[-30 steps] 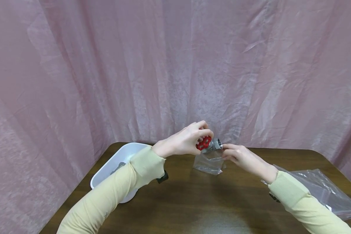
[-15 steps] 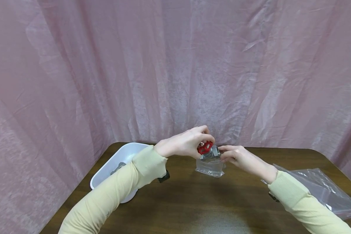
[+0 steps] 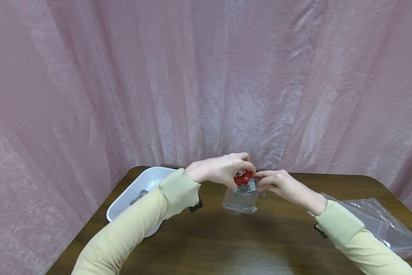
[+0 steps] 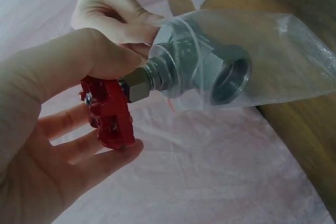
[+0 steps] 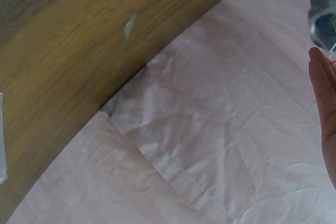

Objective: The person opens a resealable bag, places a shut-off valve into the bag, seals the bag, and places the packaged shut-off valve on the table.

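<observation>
Red valve (image 4: pixel 157 74) gripped, bag (image 3: pixel 240 202) pinched, L/R hands (image 3: pixel 223 170) (image 3: pixel 279 183)

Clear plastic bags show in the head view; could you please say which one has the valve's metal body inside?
The small bag below the red handwheel encloses it; the larger bag lies on the table at far right, apart from the valve.

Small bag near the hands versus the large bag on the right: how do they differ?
The small bag is clearly smaller than the large bag. The small bag is around the body of the valve; the large bag lies spread on the table. The right hand appears to pinch the small bag's rim; the large bag isn't held. Both are see-through plastic.
</observation>
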`<state>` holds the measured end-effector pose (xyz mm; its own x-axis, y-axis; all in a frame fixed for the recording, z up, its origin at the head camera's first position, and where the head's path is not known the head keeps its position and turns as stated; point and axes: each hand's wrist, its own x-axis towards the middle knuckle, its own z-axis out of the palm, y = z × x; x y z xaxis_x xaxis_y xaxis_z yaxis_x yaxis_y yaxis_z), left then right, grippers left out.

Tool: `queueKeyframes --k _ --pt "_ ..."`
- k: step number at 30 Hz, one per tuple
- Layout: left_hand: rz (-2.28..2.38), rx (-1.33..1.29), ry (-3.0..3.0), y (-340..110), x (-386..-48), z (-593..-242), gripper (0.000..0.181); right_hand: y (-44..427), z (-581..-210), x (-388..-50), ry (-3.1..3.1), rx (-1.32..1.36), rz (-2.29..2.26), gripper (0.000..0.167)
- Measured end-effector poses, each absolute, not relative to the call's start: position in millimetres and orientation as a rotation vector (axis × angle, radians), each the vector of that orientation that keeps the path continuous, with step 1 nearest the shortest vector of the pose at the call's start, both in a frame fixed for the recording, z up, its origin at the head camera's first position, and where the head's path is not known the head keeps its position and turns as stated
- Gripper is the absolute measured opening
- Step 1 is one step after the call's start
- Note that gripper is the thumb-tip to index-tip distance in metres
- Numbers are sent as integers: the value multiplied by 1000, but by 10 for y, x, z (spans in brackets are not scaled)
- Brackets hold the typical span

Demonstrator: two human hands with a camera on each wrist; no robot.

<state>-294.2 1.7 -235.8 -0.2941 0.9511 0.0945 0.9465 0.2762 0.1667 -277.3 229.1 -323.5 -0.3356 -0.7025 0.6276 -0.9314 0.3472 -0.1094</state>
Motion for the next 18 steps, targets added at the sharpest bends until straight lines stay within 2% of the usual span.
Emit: queueKeyframes --k 11,18 --pt "346 1721 2540 -1 -3074 -2639 51 2262 -3257 -2765 -2196 1461 683 22" --pt "381 1862 2558 -26 -3103 -2859 50 2240 -3274 -2767 -2248 1450 673 20"
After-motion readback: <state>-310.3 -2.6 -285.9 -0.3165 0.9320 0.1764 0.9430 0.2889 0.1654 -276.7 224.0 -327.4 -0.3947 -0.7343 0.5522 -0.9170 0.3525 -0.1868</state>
